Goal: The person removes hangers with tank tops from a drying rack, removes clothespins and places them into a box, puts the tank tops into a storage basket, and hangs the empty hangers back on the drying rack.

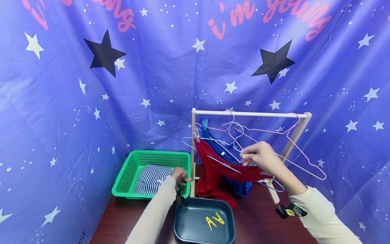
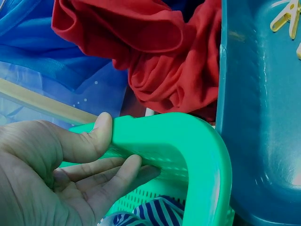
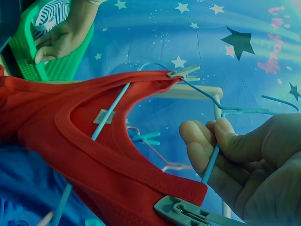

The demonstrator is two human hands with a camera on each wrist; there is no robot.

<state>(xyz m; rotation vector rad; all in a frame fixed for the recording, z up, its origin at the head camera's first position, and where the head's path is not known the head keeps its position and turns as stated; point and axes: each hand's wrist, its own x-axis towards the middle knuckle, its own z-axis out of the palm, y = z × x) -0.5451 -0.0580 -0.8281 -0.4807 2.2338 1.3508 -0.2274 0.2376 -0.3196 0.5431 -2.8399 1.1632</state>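
Observation:
My right hand (image 1: 258,154) pinches the side wire of a light blue hanger (image 3: 214,162) between thumb and fingers. A red garment (image 1: 210,159) hangs from this hanger, with a grey clothespin (image 3: 181,209) at one shoulder and another clothespin (image 3: 186,72) at the other. The hanger's hook (image 1: 239,124) shows in front of and below the rack's bar. My left hand (image 1: 180,175) holds the right rim of the green basket (image 2: 155,125), thumb on the rim and fingers inside. A striped cloth (image 1: 152,178) lies in that basket.
A wooden rack (image 1: 250,114) carries pink hangers (image 1: 307,159). Behind the red garment hangs a blue garment (image 1: 223,154) with a blue clothespin (image 1: 205,124). In front, a dark tray (image 1: 190,222) holds yellow clothespins (image 1: 210,223). A star-printed curtain (image 1: 170,81) surrounds the table (image 1: 259,220).

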